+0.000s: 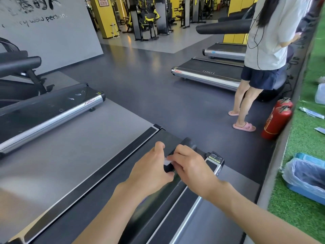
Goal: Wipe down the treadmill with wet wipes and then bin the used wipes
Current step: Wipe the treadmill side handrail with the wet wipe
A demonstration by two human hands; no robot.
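Fingers (178, 151) of my left hand (149, 173) and right hand (191, 171) curl together, pinching the wipe (168, 161) over the treadmill (105, 172) rear edge.
Dark floor (158, 95) lies open past that edge; the lined bin (299, 175) on my right is cut off by the frame; the wipe is white, small, mostly hidden between my fingers.

Four treadmill decks (123, 155), two fire extinguishers (276, 120), two slippers (244, 127), one bin (306, 176), one wipe (167, 161), one left hand (151, 171), one right hand (191, 166).
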